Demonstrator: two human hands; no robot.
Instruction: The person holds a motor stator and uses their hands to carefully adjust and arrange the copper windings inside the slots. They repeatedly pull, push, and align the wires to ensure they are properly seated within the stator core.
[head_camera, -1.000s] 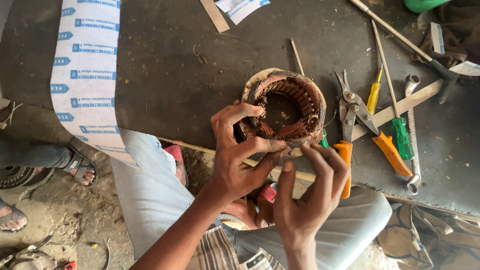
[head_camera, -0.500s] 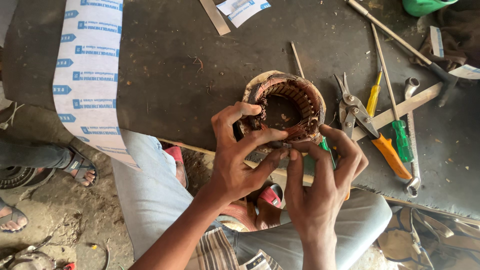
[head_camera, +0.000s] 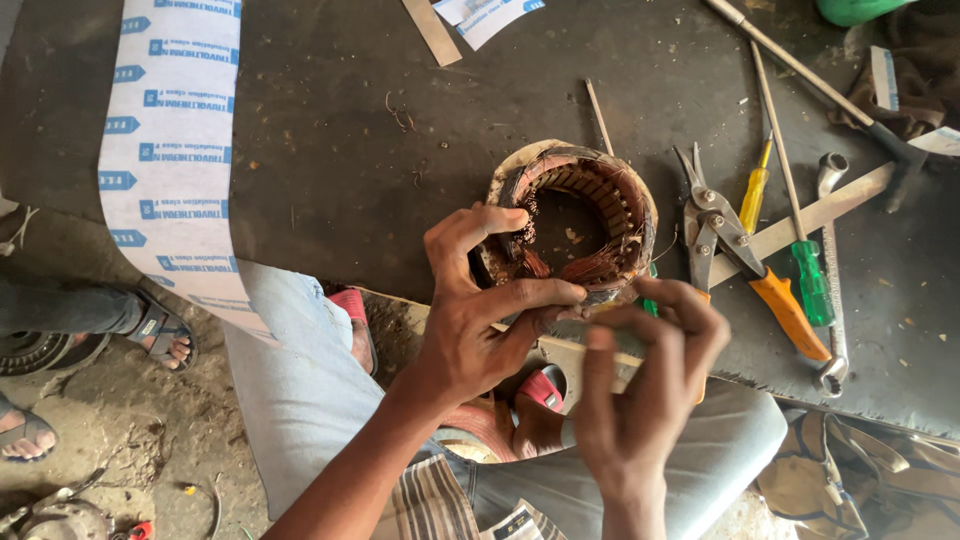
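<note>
The motor stator (head_camera: 578, 220), a ring of stacked metal packed with copper windings, rests on the dark work board (head_camera: 330, 150) near its front edge, left of the tin snips (head_camera: 715, 235) and screwdrivers (head_camera: 800, 270); it looks heavy and rigid in the core, but the winding wire appears thin and easily nicked, so the outer rim is judged the sound place to grip. The left hand (head_camera: 480, 320) is curled over the near rim, fingers reaching into the bore and thumb along the outside. The right hand (head_camera: 640, 390) hovers just before the ring, fingertips pinched together; what they hold, if anything, cannot be made out.
</note>
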